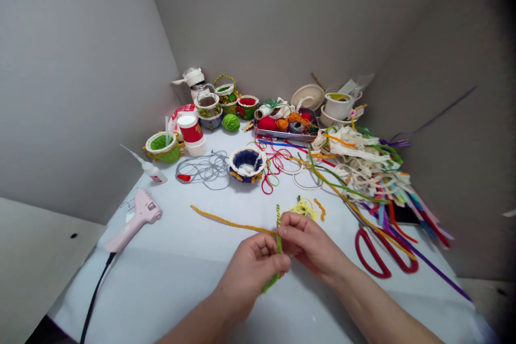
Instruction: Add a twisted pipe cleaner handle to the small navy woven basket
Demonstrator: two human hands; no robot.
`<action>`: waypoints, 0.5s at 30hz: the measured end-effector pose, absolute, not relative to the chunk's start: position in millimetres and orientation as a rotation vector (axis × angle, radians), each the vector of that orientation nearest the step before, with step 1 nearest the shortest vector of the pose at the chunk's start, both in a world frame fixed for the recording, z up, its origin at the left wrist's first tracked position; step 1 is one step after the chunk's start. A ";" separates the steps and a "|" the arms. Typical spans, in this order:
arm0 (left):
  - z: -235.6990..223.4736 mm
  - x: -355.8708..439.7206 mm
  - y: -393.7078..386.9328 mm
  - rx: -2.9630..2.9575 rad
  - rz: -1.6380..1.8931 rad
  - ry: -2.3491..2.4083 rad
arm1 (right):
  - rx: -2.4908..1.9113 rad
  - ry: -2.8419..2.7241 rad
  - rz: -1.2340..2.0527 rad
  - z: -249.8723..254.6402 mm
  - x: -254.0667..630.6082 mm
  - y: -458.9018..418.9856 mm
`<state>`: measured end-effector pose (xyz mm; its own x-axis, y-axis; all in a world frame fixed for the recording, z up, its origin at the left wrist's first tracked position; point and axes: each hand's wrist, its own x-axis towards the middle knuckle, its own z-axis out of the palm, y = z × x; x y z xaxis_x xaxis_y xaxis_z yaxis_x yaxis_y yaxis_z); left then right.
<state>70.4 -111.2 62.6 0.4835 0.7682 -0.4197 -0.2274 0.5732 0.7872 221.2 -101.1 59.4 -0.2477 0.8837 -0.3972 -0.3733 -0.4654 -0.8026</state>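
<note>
My left hand (250, 269) is closed around a green pipe cleaner (277, 220) that stands nearly upright and pokes out below the fist. My right hand (307, 242) pinches the same spot, where a yellow-orange pipe cleaner (226, 221) meets the green one. The yellow-orange one runs off to the left over the white table (169, 274). Both hands hover low above the table's near middle.
A pink glue gun (137, 216) with a black cord lies at the left. Red-handled scissors (381, 258) lie at the right beside a heap of ribbons and lace (371, 164). A blue yarn-wrapped cup (245, 164), a glue bottle (151, 169), grey cord (205, 169) and decorated cups sit further back.
</note>
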 end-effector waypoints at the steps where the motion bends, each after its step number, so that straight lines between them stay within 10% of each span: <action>1: 61.6 71.7 -112.7 0.705 0.673 0.870 | -1.104 -0.725 1.821 59.3 220.6 -101.1; 15: 57.0 67.0 -110.9 0.340 0.612 0.707 | -1.018 -0.782 1.857 59.7 225.6 -101.2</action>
